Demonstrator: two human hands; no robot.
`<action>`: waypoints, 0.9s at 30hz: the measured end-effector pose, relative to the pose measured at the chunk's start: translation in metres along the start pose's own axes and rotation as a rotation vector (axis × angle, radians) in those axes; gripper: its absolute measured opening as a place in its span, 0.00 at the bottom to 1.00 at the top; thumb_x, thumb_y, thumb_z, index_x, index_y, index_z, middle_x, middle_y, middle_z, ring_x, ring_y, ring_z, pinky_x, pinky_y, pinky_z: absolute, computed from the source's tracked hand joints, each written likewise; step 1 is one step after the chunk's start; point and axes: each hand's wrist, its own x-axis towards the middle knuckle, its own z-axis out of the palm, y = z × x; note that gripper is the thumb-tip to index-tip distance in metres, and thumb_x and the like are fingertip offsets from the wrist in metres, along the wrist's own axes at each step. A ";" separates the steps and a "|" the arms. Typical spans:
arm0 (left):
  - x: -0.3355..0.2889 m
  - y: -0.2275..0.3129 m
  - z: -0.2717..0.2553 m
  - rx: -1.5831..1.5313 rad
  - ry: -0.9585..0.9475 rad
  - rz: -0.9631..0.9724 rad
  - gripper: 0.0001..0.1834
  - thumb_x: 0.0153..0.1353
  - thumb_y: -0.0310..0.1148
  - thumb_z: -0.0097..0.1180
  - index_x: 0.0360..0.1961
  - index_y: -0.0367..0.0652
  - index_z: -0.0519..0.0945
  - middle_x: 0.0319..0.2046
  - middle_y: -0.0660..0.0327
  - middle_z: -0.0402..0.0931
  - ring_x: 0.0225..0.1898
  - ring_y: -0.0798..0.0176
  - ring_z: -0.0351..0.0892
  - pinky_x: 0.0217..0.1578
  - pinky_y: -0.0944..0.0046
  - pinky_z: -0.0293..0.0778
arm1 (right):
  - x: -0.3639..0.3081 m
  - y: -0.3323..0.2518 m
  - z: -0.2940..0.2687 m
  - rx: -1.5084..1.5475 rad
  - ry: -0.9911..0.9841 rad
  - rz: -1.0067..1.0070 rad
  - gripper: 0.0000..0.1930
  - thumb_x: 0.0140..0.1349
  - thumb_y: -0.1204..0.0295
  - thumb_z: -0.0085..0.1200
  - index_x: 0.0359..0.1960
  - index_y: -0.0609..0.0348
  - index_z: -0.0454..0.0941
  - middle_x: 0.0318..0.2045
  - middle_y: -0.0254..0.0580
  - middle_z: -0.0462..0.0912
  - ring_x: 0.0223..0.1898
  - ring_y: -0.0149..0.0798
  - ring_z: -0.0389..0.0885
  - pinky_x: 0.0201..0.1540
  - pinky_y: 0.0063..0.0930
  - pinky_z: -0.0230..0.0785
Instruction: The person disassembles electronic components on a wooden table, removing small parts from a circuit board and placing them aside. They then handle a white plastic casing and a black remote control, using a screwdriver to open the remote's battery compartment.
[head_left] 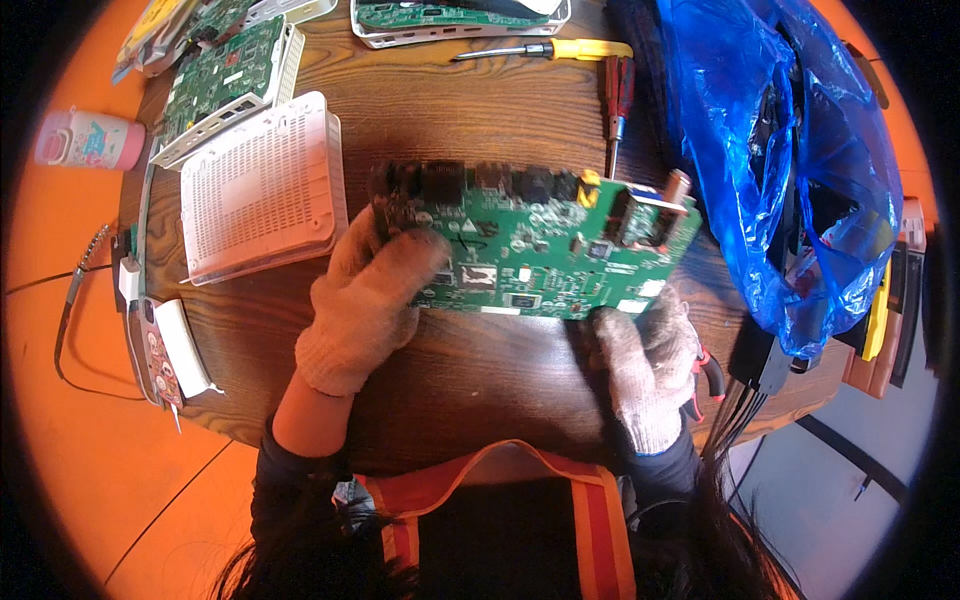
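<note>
A green circuit board [540,255] is held up over the wooden table, tilted, with a row of black connectors and one yellow socket along its far edge. My left hand [365,290], in a pale knit work glove, grips its left end, thumb over the face. At the lower right corner, my right hand [650,370], gloved too, has its fingers closed on the near edge; some fingertips are hidden behind the board. Red-handled pliers [708,385] lie just beside my right hand.
White vented casing [260,190] and another cased board [230,80] stand at left. Yellow [590,49] and red [619,85] screwdrivers lie at the back, near a casing with a board [450,18]. A blue plastic bag [720,120] fills the right. A bottle [90,138] stands far left.
</note>
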 end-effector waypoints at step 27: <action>0.009 0.005 -0.006 0.577 -0.272 1.054 0.16 0.54 0.26 0.67 0.45 0.39 0.86 0.50 0.48 0.82 0.52 0.50 0.82 0.53 0.54 0.78 | 0.007 0.030 -0.011 0.571 0.121 0.052 0.23 0.68 0.72 0.60 0.63 0.62 0.71 0.54 0.47 0.82 0.54 0.39 0.83 0.54 0.37 0.81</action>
